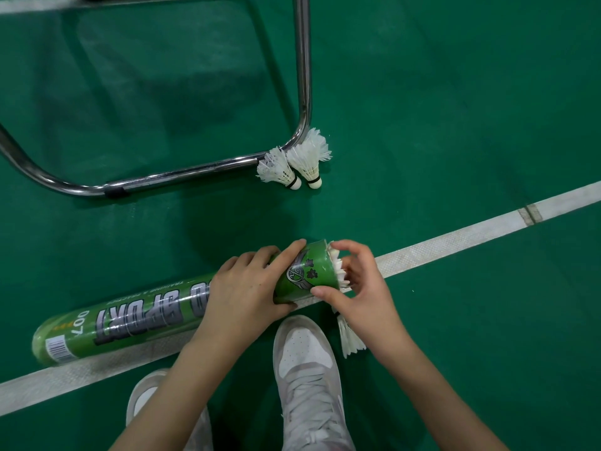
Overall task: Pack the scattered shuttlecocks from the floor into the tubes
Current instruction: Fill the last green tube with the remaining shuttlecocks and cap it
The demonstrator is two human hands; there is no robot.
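One shuttlecock at the tube mouth: a white feather shuttlecock (338,268) sits in the open end of your long green printed cardboard tube (156,312), with only its feather tips showing past the rim. Judged as going in, not yet seated.
Loose count: three more white feather shuttlecocks show outside the tube. Two lie side by side, touching, cork ends toward you, against the corner of the bent chrome steel chair frame (302,76): the left one (278,170) and the right one (309,157). A third (349,336) lies just beside your right wrist, its cork hidden behind the hand.
Progress: partly done, in my judgement. How many are stacked inside the tube cannot be told; at least three remain to collect.
Tube position: lying on its side on the green court floor (455,92), along the white boundary line (487,229), open end to your right, barcode end to your left.
Tube condition: glossy wrap, grey lettering, winged emblem near the mouth; no dents visible.
Left hand (247,294): your fingers are wrapped over the tube near its mouth, steadying it.
Right hand (361,288): your fingers are curled around the feather skirt at the rim, thumb at the tube edge.
Surroundings: your two pale grey-and-white sneakers (309,369) stand just behind the tube.
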